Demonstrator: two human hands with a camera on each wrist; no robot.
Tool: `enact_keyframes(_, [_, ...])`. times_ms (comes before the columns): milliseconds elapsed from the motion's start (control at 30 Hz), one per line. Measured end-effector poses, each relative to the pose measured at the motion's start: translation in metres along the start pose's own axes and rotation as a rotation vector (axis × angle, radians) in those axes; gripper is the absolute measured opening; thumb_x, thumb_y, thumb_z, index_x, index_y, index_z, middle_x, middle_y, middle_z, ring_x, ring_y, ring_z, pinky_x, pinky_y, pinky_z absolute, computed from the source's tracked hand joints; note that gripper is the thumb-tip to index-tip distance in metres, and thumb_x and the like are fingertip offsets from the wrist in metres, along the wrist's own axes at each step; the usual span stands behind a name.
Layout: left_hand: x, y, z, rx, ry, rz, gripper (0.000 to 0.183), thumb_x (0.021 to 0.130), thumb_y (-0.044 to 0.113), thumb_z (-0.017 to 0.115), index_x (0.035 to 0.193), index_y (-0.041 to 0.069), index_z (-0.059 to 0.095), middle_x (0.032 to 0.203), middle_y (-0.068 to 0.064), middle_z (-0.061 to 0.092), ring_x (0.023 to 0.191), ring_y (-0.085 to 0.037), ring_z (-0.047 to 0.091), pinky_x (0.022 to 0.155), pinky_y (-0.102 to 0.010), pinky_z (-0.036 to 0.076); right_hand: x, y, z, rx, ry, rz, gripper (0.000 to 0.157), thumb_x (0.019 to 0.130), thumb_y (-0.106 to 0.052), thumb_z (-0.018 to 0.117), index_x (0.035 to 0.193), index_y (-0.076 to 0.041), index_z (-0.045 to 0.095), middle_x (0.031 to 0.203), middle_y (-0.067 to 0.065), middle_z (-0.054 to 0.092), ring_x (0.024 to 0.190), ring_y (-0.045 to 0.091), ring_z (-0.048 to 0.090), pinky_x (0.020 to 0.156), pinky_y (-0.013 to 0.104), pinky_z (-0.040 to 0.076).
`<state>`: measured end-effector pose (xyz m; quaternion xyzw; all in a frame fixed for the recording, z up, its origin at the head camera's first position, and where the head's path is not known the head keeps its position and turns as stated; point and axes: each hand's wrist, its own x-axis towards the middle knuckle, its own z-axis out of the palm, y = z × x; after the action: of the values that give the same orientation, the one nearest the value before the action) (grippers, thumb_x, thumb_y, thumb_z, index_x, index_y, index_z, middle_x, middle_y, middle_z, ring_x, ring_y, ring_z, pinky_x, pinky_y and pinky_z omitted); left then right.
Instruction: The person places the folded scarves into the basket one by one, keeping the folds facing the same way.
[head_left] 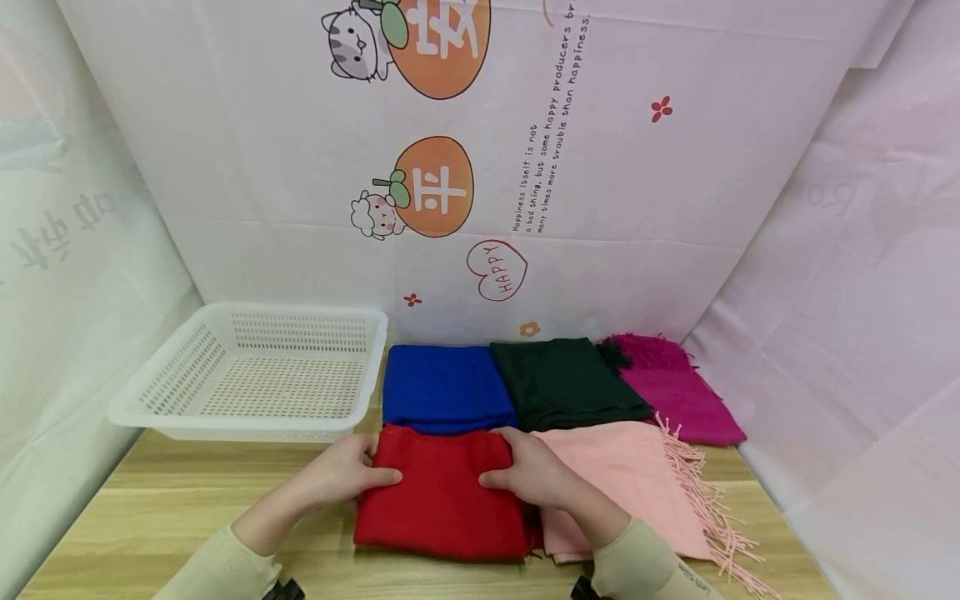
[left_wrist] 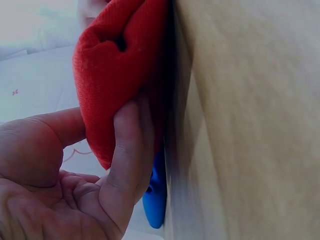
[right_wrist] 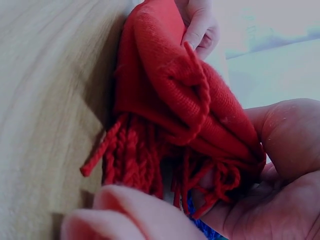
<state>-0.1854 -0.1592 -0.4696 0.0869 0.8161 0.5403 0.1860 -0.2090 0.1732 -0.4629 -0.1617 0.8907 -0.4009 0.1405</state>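
Observation:
A folded red scarf [head_left: 444,500] lies at the front middle of the table, its fringe hanging out on the right side. My left hand [head_left: 347,473] grips its left edge, thumb on top and fingers beneath, as the left wrist view shows. On the opposite edge my right hand [head_left: 534,473] pinches the cloth the same way; in the right wrist view its fingers reach under the fringe. Directly behind lies a folded blue scarf [head_left: 448,387]. To the right, a folded pink scarf [head_left: 615,475] with a long fringe lies partly under my right forearm.
A white plastic basket [head_left: 367,367] with slotted walls stands at the back left. Folded dark green [head_left: 566,379] and magenta [head_left: 682,404] scarves lie at the back right. Printed white cloth [head_left: 600,275] walls in the wooden table [head_left: 202,500] at the back and sides.

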Motion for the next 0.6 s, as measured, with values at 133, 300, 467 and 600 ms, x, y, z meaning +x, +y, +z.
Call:
enact_keyframes(133, [0.0, 0.0002, 0.0004, -0.007, 0.002, -0.004, 0.032, 0.098, 0.015, 0.084, 0.111, -0.005, 0.063, 0.084, -0.012, 0.077, 0.068, -0.029, 0.079, 0.056, -0.043, 0.065, 0.0002, -0.0002, -0.0011, 0.014, -0.008, 0.009, 0.065, 0.095, -0.026, 0.09, 0.15, -0.007, 0.062, 0.117, 0.001, 0.073, 0.103, 0.019, 0.069, 0.093, 0.048, 0.061])
enact_keyframes(300, [0.0009, 0.0003, 0.001, -0.021, -0.006, -0.012, 0.033, 0.098, 0.016, 0.084, 0.111, -0.005, 0.063, 0.085, -0.013, 0.077, 0.069, -0.029, 0.079, 0.057, -0.042, 0.065, -0.0001, 0.0011, -0.003, 0.039, -0.017, 0.013, 0.068, 0.097, -0.026, 0.089, 0.154, -0.005, 0.058, 0.121, 0.001, 0.072, 0.107, 0.02, 0.069, 0.096, 0.049, 0.061])
enact_keyframes(467, [0.0002, 0.0019, 0.0015, -0.017, -0.001, 0.002, 0.032, 0.098, 0.015, 0.084, 0.111, -0.005, 0.062, 0.085, -0.012, 0.077, 0.068, -0.028, 0.079, 0.056, -0.043, 0.065, -0.0014, 0.0003, -0.0039, 0.069, -0.024, 0.008, 0.069, 0.097, -0.027, 0.088, 0.155, -0.006, 0.058, 0.123, 0.0, 0.073, 0.109, 0.02, 0.069, 0.098, 0.05, 0.06])
enact_keyframes(600, [-0.0008, 0.0029, 0.0026, -0.005, 0.014, 0.01, 0.032, 0.099, 0.016, 0.084, 0.11, -0.005, 0.062, 0.084, -0.011, 0.077, 0.067, -0.028, 0.078, 0.055, -0.043, 0.064, -0.0022, -0.0012, -0.005, 0.08, -0.028, -0.001, 0.068, 0.096, -0.026, 0.089, 0.154, -0.006, 0.059, 0.123, 0.0, 0.073, 0.109, 0.02, 0.069, 0.098, 0.05, 0.06])
